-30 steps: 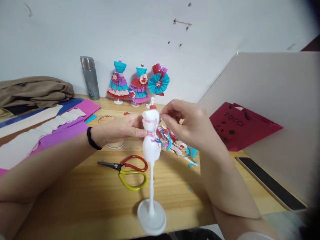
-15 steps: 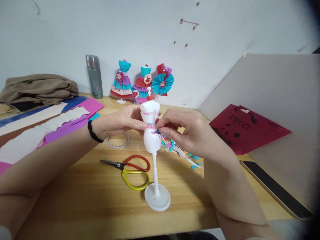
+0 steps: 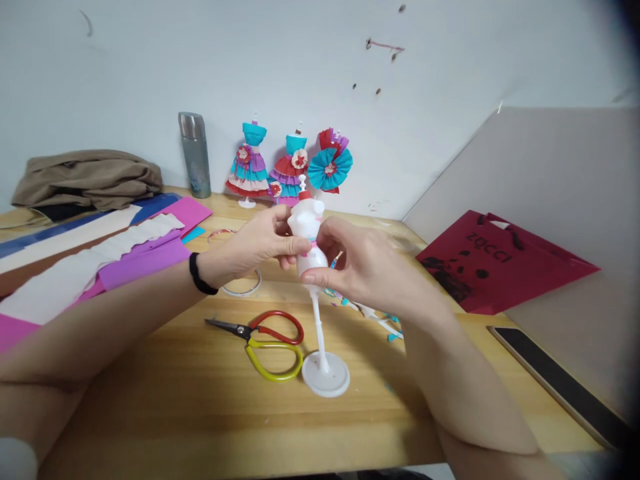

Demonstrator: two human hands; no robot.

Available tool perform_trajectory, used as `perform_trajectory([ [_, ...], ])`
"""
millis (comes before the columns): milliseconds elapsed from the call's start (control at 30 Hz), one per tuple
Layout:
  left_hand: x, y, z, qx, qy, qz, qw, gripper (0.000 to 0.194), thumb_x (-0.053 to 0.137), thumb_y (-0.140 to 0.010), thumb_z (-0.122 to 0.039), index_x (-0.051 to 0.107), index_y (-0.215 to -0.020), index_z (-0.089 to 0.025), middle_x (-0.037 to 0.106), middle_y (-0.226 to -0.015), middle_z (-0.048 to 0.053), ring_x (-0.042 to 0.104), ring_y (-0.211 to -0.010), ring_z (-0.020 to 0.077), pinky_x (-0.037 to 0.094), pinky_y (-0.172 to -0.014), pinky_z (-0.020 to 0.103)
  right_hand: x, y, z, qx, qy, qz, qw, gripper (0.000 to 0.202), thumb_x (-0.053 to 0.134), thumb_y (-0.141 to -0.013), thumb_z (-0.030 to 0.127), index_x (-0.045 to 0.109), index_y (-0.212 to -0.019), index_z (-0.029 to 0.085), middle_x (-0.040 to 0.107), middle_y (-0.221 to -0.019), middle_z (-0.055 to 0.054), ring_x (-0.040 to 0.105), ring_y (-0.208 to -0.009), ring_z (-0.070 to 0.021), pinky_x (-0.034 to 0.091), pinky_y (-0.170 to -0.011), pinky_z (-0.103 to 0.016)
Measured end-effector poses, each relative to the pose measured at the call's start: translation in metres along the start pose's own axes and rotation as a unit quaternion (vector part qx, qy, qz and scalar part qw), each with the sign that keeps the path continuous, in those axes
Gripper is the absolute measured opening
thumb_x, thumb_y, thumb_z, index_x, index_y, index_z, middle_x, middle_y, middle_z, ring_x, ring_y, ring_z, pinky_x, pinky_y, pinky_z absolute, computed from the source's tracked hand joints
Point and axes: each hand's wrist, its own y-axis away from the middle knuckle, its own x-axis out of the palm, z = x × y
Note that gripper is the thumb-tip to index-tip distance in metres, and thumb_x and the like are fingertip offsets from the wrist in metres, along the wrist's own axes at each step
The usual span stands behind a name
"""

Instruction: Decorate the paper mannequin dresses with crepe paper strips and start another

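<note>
A small white dress form (image 3: 305,220) with a red neck piece and pink marks at its waist stands tilted on a round base. My left hand (image 3: 267,243) grips it at the waist, thumb across the front and fingers behind. On the other side my right hand (image 3: 363,260) wraps around the hip, its thumb along the lower edge; some fingertips are hidden behind the body. Just left of the stand lie scissors (image 3: 255,343) with one red and one yellow handle, blades pointing left. Behind my left wrist is a tape ring (image 3: 243,290).
Several dressed mini forms (image 3: 254,163) stand by the wall next to a grey bottle (image 3: 195,157). Coloured crepe paper sheets (image 3: 100,267) and a brown cloth (image 3: 85,177) lie left. Paper scraps (image 3: 367,310), a red bag (image 3: 500,263) and a phone (image 3: 550,380) are right.
The dress form has been turned and tilted, its base shifting right and away from me. My right hand's fingers have moved from pinching at the waist to wrapping around the hip. The view shifted slightly.
</note>
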Motion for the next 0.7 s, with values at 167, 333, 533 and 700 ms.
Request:
perform_trajectory([
  [167,0.000,0.000,0.003,0.018,0.009,-0.001,1.000,0.046,0.089,-0.070,-0.038,0.058,-0.097,-0.016,0.064,-0.069,-0.005,0.056,-0.049,0.0074,0.043,-0.043,0.019,0.003,-0.004,-0.012,0.023,-0.151,0.032,0.988,0.021,0.072,-0.083,0.034,0.062,-0.095,0.020,0.068,-0.086,-0.003,0.063,-0.074,-0.0183,0.049,-0.065,-0.030],
  [333,-0.007,-0.001,0.001,0.043,0.002,0.053,0.998,0.034,0.085,-0.075,-0.034,0.064,-0.095,-0.016,0.065,-0.070,-0.003,0.058,-0.053,0.0080,0.045,-0.044,0.019,0.001,-0.007,-0.014,0.059,-0.288,0.088,0.952,0.029,0.076,-0.079,0.044,0.062,-0.093,0.023,0.071,-0.090,-0.003,0.069,-0.086,-0.0223,0.056,-0.076,-0.037],
  [533,-0.030,-0.002,-0.019,0.051,-0.159,0.002,0.986,0.013,0.076,-0.080,-0.017,0.065,-0.078,-0.012,0.064,-0.060,-0.001,0.061,-0.051,0.0100,0.048,-0.050,0.020,0.004,-0.013,-0.026,0.070,-0.274,-0.011,0.959,0.022,0.074,-0.081,0.042,0.060,-0.084,0.026,0.071,-0.090,-0.005,0.069,-0.087,-0.0240,0.057,-0.073,-0.039],
  [700,-0.054,0.001,-0.044,0.071,-0.190,-0.154,0.967,0.019,0.063,-0.093,-0.012,0.059,-0.074,-0.010,0.064,-0.058,-0.005,0.058,-0.046,0.0025,0.042,-0.050,0.012,0.013,-0.020,-0.043,-0.017,-0.219,-0.265,0.939,0.025,0.073,-0.083,0.037,0.050,-0.081,0.026,0.064,-0.092,-0.007,0.064,-0.091,-0.0237,0.052,-0.079,-0.039],
])
